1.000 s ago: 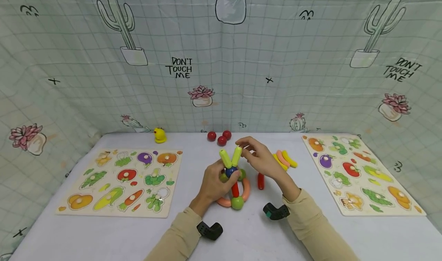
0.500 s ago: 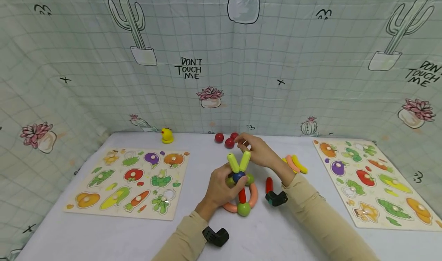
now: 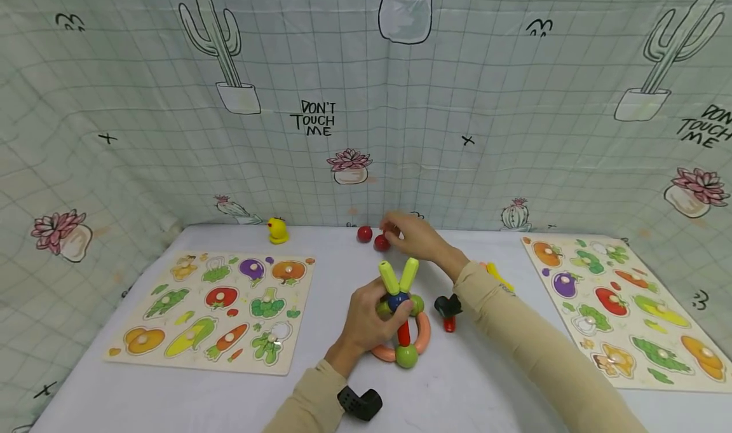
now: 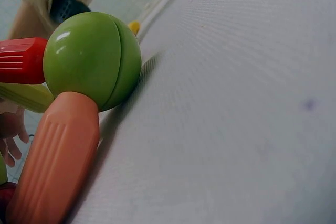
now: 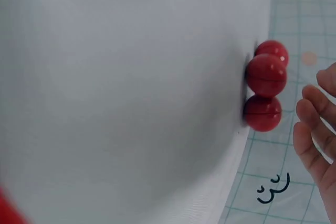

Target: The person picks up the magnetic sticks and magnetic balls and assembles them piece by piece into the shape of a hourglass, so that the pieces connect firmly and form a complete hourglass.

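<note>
My left hand (image 3: 366, 315) grips a ball-and-stick toy figure near its middle, fingers and thumb around the blue ball (image 3: 398, 302). Two lime sticks (image 3: 409, 274) rise from that ball in a V. Below it, a red stick (image 3: 403, 334) leads to a green ball (image 3: 406, 357), with curved salmon-coloured rods (image 3: 423, 333) on either side. In the left wrist view this green ball (image 4: 84, 59) looms close. At the table's back, my right hand (image 3: 414, 236) reaches over loose red balls (image 3: 382, 243), hiding one in the head view. Its bent fingers (image 5: 310, 145) stand apart from the three red balls (image 5: 266, 75) in the right wrist view.
Vegetable puzzle boards lie at left (image 3: 200, 363) and right (image 3: 629, 382). A yellow toy duck (image 3: 278, 231) stands at the back left. Another red stick (image 3: 449, 324) and yellow curved pieces (image 3: 500, 276) lie near the right forearm. A patterned cloth (image 3: 257, 166) hangs behind the table.
My right hand has left the lime sticks and moved back and left to the red balls. My left hand keeps holding the figure. The head view has shifted slightly.
</note>
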